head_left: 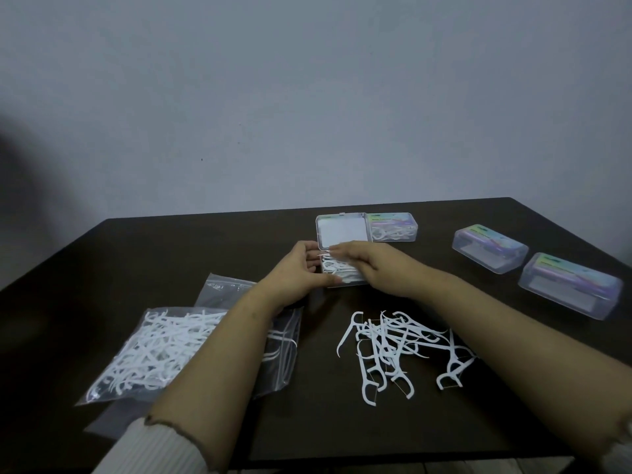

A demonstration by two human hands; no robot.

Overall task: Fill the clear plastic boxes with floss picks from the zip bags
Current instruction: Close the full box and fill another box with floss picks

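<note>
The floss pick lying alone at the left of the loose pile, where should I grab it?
Pinch the floss pick at the middle of its long thin handle, coming straight down from above. It lies flat on the table, with its left side clear of the pile, so fingers fit either side there.

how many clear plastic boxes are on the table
4: an open box under the hands at centre, a closed box just behind it to the right, and two closed ones at far right.
</note>
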